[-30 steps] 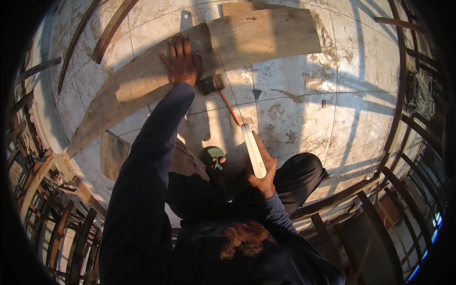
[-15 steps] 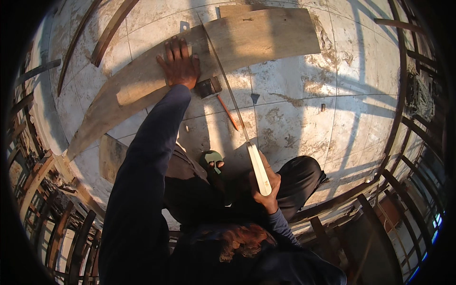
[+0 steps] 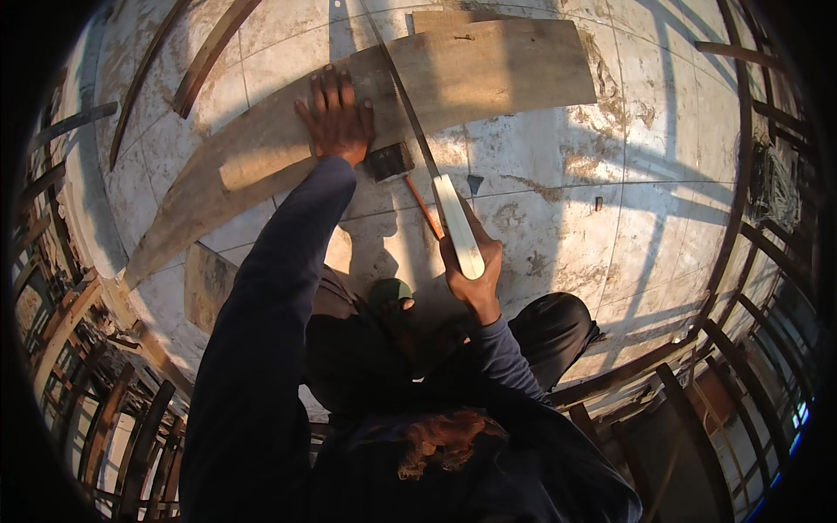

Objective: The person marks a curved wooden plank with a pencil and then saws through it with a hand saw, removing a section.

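Observation:
A long wooden board (image 3: 514, 74) lies across the floor in front of me. My left hand (image 3: 336, 120) rests on it, palm down with the fingers spread. In my right hand (image 3: 485, 272) is the pale handle of a hand saw (image 3: 459, 228), gripped with the fingers wrapped round it. The saw's thin blade runs away from me across the board, just right of my left hand. Beside that hand, at the board's near edge, lies a dark square block (image 3: 388, 162), with an orange stick (image 3: 422, 202) next to it, partly behind the saw handle.
Another wood piece (image 3: 462, 17) shows past the board's far edge, and an offcut (image 3: 207, 286) lies at the left. Wooden strips (image 3: 214, 57) lie at the far left. Slatted wooden rails (image 3: 741, 174) surround the tiled floor (image 3: 558, 227). A wire bundle (image 3: 774, 187) is at the right.
My right hand has pushed the saw forward, away from me, so its handle is now closer to the board. My left hand has stayed in place on the board.

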The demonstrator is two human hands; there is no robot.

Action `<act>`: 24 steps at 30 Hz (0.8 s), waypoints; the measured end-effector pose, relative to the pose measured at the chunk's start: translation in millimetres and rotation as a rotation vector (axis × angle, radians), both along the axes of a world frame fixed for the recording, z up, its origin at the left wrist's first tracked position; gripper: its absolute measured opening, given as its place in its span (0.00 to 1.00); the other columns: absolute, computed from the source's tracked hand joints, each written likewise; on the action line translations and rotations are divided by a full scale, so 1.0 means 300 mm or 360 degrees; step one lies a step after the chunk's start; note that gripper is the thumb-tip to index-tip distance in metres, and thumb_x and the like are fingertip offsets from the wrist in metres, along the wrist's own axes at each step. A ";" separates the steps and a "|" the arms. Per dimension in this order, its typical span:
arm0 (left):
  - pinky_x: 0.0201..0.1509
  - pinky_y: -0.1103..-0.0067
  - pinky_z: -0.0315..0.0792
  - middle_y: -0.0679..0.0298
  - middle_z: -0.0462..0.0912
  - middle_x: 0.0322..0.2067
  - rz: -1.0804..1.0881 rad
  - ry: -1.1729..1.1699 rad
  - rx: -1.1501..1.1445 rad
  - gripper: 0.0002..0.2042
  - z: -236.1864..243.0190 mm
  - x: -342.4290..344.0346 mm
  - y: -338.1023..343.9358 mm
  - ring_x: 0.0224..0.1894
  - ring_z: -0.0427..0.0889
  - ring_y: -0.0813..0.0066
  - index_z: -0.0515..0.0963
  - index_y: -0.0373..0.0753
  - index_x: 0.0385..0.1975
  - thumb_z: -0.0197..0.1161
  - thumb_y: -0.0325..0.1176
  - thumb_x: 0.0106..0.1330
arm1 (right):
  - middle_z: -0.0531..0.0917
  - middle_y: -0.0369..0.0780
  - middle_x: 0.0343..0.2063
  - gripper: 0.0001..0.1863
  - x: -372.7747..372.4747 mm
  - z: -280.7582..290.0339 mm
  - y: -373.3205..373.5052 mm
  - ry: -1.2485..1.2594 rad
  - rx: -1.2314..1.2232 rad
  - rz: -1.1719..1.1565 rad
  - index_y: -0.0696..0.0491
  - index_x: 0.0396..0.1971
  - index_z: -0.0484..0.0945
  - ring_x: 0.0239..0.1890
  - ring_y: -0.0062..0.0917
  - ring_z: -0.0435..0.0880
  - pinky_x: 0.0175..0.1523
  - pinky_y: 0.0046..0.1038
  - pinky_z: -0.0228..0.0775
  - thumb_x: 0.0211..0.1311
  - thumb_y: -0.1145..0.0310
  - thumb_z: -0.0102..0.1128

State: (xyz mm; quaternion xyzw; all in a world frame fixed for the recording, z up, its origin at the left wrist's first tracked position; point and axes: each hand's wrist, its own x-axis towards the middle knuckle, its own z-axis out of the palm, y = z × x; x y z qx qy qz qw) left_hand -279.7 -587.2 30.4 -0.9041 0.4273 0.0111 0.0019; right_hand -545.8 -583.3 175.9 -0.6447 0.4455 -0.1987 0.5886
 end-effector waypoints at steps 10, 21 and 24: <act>0.71 0.42 0.42 0.59 0.48 0.75 0.0037 -0.0055 0.0004 0.31 0.015 0.044 0.053 0.76 0.45 0.55 0.53 0.43 0.72 0.44 0.49 0.73 | 0.83 0.46 0.53 0.30 -0.274 0.127 0.226 0.0162 0.0193 -0.0005 0.63 0.63 0.69 0.54 0.23 0.81 0.59 0.22 0.68 0.58 0.80 0.58; 0.71 0.42 0.42 0.60 0.49 0.75 0.0061 -0.0126 0.0060 0.32 0.014 0.026 0.058 0.76 0.46 0.56 0.54 0.43 0.72 0.46 0.51 0.72 | 0.86 0.42 0.48 0.34 -0.301 0.124 0.229 0.0313 -0.0011 0.0100 0.59 0.63 0.72 0.42 0.17 0.85 0.45 0.20 0.75 0.49 0.82 0.58; 0.71 0.42 0.43 0.59 0.48 0.75 0.0033 -0.0056 0.0066 0.32 0.020 0.016 0.031 0.76 0.46 0.56 0.54 0.43 0.72 0.47 0.51 0.72 | 0.86 0.45 0.45 0.28 -0.100 0.067 0.090 0.0141 0.0155 -0.0080 0.61 0.62 0.72 0.44 0.20 0.84 0.51 0.23 0.74 0.58 0.77 0.59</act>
